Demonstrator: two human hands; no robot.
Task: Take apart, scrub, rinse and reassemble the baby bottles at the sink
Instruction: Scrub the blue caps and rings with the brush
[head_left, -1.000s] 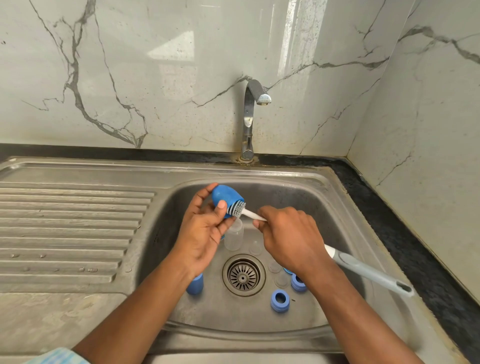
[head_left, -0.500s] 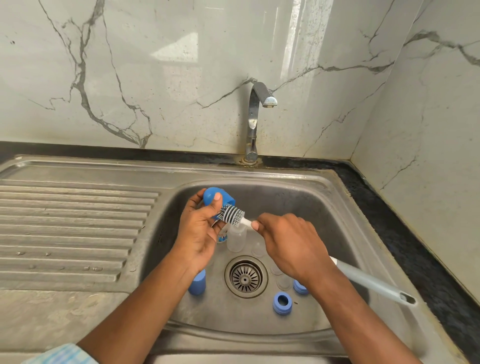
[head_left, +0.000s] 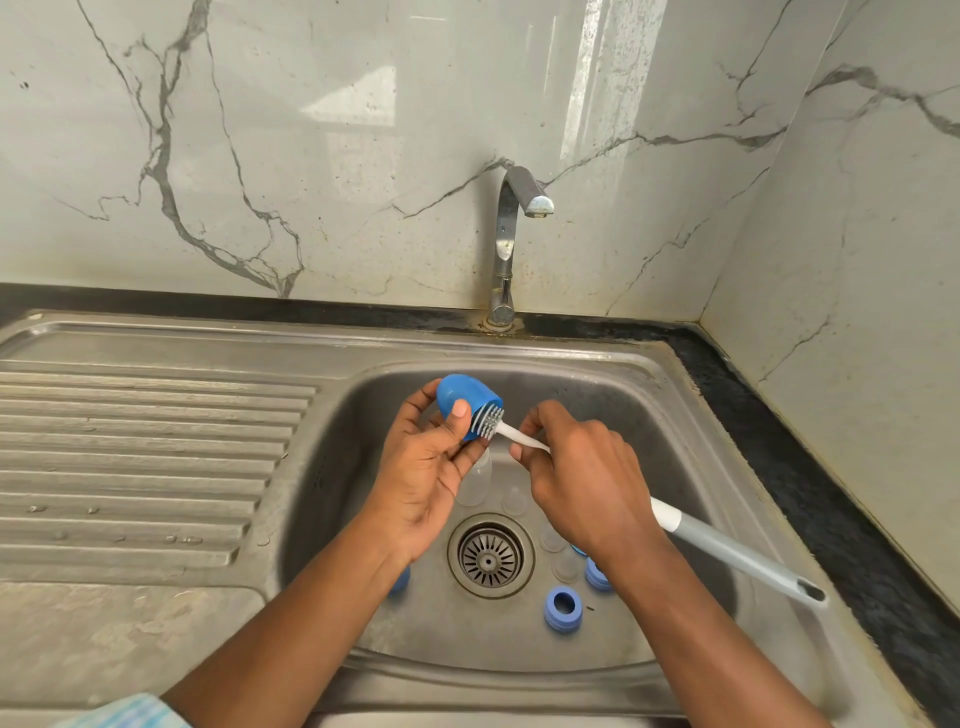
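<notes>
My left hand (head_left: 431, 473) grips the blue cap (head_left: 465, 402); my right hand (head_left: 582, 483) grasps the bottle brush (head_left: 727, 551), bristles inside the cap's mouth.

Obscured items, as I read them from the head view:

- The brush (head_left: 727, 548) has most of its bristles inside the blue cap (head_left: 460, 395), and I cannot tell how deep they reach.
- Its shaft disappears within the right hand (head_left: 587, 483).
- The left hand (head_left: 426, 478) covers part of a clear bottle (head_left: 477, 483), and its wrist hides all but an edge of a blue piece (head_left: 401, 579).
- The right wrist overlaps a blue ring (head_left: 597, 576).
- The clear parts (head_left: 563, 564) beside the drain (head_left: 491, 556) are too faint to count.
- A sleeve (head_left: 124, 714) is cut off by the bottom edge.
</notes>
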